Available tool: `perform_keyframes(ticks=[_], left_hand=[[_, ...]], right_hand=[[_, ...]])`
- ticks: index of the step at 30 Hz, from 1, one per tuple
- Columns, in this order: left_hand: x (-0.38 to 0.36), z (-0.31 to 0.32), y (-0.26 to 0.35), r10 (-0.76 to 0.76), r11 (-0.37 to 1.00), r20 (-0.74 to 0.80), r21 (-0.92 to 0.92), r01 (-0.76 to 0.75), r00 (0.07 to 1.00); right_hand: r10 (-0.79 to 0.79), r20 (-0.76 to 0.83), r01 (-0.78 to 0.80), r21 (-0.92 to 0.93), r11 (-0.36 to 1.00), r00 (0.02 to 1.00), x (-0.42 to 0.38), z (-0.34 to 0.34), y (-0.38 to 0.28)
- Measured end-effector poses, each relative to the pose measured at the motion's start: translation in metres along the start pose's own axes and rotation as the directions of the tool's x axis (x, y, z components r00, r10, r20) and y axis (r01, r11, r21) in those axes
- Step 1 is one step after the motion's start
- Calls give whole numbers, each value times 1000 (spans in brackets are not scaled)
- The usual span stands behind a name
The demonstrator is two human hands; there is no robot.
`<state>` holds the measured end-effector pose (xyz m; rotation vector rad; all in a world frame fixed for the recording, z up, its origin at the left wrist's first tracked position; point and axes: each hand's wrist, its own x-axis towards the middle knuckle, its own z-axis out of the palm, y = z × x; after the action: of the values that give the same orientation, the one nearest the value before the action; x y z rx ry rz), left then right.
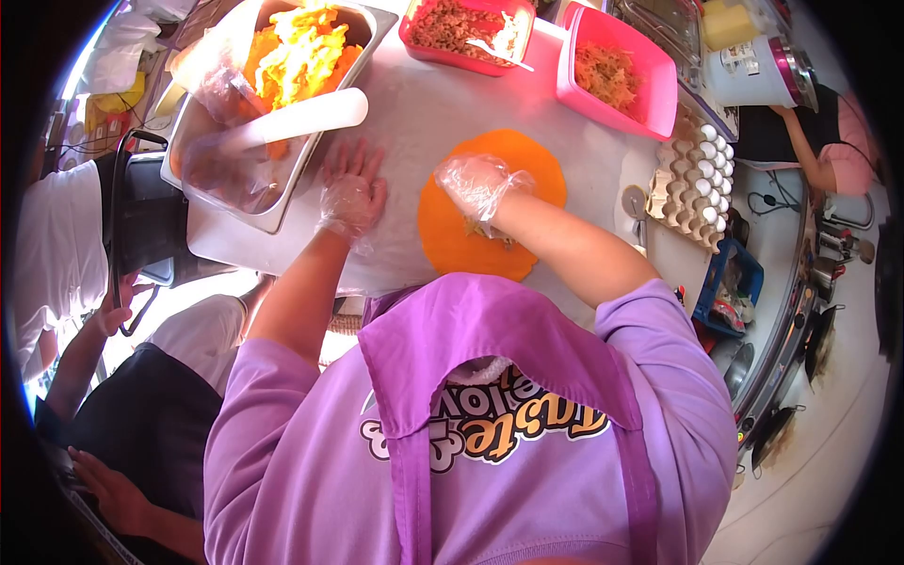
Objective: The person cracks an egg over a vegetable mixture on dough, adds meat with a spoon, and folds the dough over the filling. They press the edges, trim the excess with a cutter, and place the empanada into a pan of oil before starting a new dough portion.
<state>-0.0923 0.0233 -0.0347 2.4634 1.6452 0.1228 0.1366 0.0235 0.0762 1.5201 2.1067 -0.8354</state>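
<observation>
My left hand (353,193), in a clear plastic glove, lies flat on the metal worktop (391,113) with its fingers spread, holding nothing. It is beside the steel tray of orange dough. My right hand (482,186), also gloved in clear plastic, is over a flat round sheet of orange dough (527,169). It bends downward, and its fingers are hidden beneath the back of the hand and the crinkled glove. Some pale shredded filling (492,234) shows on the sheet just below that hand.
A steel tray (299,179) holds orange dough (306,56), plastic film and a white-handled tool (306,118). Pink containers of minced filling (452,28) and shredded filling (607,80) stand at the back. Egg cartons (687,184) are at right. Other people stand left and right.
</observation>
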Motion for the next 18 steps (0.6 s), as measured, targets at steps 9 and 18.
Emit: perform_keyframes(ticks=[9, 18], left_hand=[[-1, 0, 1, 1, 1000, -10, -8, -1, 1000], [0, 3, -2, 21, 1000, -17, 6, -20, 1000]], right_hand=[[-91, -22, 92, 99, 991, 996, 9, -10, 20], [-148, -35, 122, 763, 635, 988, -8, -15, 80]])
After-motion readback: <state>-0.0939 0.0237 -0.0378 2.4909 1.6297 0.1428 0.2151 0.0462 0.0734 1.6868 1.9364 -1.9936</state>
